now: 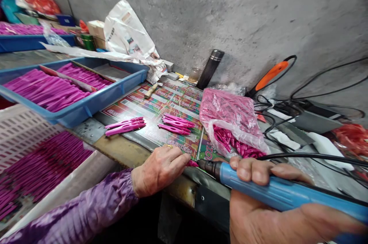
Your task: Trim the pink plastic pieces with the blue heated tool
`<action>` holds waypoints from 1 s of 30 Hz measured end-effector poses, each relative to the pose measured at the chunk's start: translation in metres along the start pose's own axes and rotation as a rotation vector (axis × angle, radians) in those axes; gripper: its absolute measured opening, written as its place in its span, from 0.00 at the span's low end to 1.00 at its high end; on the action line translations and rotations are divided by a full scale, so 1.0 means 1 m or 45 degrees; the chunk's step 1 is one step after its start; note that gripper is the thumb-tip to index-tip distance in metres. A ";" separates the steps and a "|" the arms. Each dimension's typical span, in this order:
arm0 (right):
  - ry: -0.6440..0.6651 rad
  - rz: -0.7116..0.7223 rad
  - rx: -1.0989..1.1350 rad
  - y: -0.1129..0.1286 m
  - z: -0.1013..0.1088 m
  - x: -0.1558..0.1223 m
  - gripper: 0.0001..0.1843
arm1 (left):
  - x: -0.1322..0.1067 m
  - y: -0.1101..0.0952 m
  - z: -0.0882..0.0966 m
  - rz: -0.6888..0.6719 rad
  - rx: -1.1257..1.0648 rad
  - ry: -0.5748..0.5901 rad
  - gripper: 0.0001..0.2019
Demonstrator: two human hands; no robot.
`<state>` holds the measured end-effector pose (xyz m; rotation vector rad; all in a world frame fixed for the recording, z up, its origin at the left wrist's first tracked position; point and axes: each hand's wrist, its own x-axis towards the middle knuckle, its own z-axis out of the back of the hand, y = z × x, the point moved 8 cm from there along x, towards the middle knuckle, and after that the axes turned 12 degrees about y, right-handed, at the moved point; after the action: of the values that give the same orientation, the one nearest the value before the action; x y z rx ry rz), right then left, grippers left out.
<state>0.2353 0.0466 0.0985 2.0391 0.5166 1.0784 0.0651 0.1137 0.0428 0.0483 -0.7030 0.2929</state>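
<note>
Fingers (244,169) of the right hand (258,213) clench a blue cylindrical electric screwdriver (276,186), its black nose almost touching a small magenta plastic pen (192,163) pinched by the ringed left hand (159,171) at the edge of a glossy printed sheet (178,102), near loose magenta pens (176,124).

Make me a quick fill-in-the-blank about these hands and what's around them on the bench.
The right hand grips a corded tool with a ____ handle.
The left hand wears a ____ on one finger.
The pens in the tray are ____.
The sleeve above the left hand is ____.

Missing words: blue; ring; pink; purple.
</note>
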 end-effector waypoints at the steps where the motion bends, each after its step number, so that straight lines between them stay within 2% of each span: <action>1: 0.006 -0.009 -0.004 0.000 0.000 0.000 0.35 | -0.001 0.000 -0.001 -0.009 0.000 0.004 0.07; 14: -0.012 0.021 -0.009 0.002 0.004 0.001 0.34 | 0.000 0.000 -0.003 -0.014 0.024 0.090 0.09; 30: -0.037 -0.042 -0.018 0.002 0.005 0.003 0.37 | -0.001 0.000 0.002 -0.033 -0.002 0.075 0.08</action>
<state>0.2409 0.0445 0.0999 2.0239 0.5245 1.0288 0.0633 0.1129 0.0437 0.0470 -0.6436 0.2677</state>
